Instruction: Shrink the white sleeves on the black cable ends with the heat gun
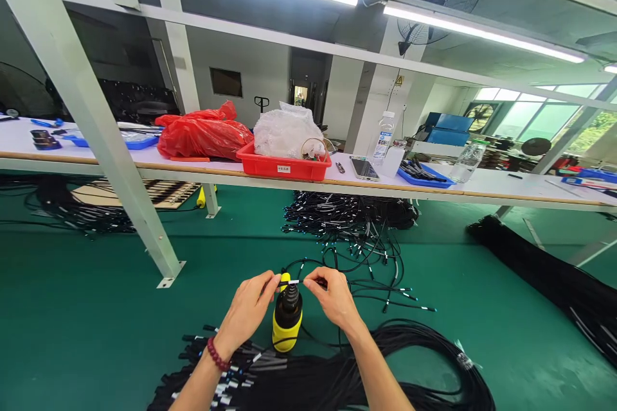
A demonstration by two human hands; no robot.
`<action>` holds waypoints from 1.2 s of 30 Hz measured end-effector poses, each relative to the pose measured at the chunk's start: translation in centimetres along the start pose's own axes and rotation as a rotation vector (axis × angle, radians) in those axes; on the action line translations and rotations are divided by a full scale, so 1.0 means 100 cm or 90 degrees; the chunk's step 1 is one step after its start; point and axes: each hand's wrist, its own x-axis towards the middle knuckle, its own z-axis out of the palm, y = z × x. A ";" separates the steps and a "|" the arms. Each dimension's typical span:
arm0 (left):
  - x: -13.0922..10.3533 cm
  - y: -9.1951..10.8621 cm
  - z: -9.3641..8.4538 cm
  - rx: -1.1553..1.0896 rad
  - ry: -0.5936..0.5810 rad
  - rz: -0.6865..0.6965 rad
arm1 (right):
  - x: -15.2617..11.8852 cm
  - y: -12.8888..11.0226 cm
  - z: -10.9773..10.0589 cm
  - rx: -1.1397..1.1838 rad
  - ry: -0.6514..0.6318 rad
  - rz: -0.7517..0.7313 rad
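My left hand (247,307) pinches one end of a short stretch of black cable, and my right hand (336,300) pinches it on the other side. Between the fingertips the cable shows a white section (294,282). Just below it a yellow and black heat gun (287,334) stands upright, its dark stepped nozzle pointing up at the cable. Whether nozzle and cable touch, I cannot tell. Under my forearms lies a big bundle of black cables (308,382), many of their ends bearing white labels.
A long white bench (226,170) crosses ahead, carrying a red tray (284,167), a red bag (202,135), a phone (365,169), a water bottle (383,138) and a blue tray (424,174). More cables (347,218) lie on the green floor beneath. A white post (96,109) rises at left.
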 end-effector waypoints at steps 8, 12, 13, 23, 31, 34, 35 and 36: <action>0.001 -0.001 0.000 -0.022 0.007 0.004 | 0.004 0.006 0.006 0.019 0.022 -0.005; 0.002 -0.002 0.001 -0.047 0.017 0.021 | 0.004 0.007 0.006 0.027 0.033 -0.005; 0.002 -0.002 0.001 -0.051 0.022 0.024 | 0.004 0.008 0.007 0.028 0.035 -0.004; 0.000 0.002 0.000 -0.024 0.050 0.024 | 0.001 0.005 0.006 0.010 0.007 0.009; -0.001 -0.002 0.002 0.008 0.063 0.017 | -0.001 -0.003 0.004 -0.015 -0.012 0.008; -0.001 -0.002 0.001 -0.009 0.060 0.034 | 0.001 0.000 0.007 0.008 0.002 0.002; -0.001 -0.001 0.001 -0.015 0.060 0.039 | 0.001 0.001 0.007 0.016 0.006 0.000; -0.001 -0.001 0.000 -0.021 0.060 0.044 | 0.002 0.002 0.007 0.022 0.008 -0.001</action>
